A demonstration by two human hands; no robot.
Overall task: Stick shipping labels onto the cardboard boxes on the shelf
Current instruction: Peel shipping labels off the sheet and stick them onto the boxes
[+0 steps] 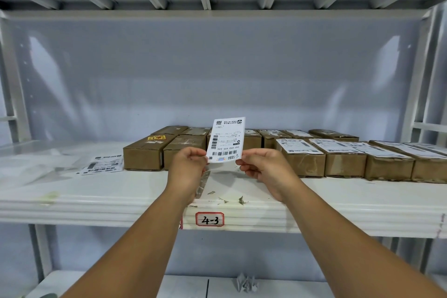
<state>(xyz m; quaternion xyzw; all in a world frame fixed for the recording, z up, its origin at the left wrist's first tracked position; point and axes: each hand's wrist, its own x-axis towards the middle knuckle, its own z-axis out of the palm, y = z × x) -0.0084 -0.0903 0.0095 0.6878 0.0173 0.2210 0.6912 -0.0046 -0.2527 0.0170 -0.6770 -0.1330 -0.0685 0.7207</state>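
Note:
A white shipping label (227,140) stands upright above the shelf, printed side towards me and upside down. My left hand (188,167) pinches its lower left corner and my right hand (262,166) pinches its lower right corner. Behind the label runs a row of brown cardboard boxes. The boxes on the left (145,153) have bare tops, one with a yellow sticker. Several boxes on the right (300,156) carry white labels on top. The box straight behind the label is partly hidden.
A loose stack of labels (102,164) lies on the white shelf (121,191) left of the boxes. Clear backing strip and paper scraps (227,197) litter the front edge above a "4-3" tag (209,219). Crumpled paper (246,283) sits on the lower shelf.

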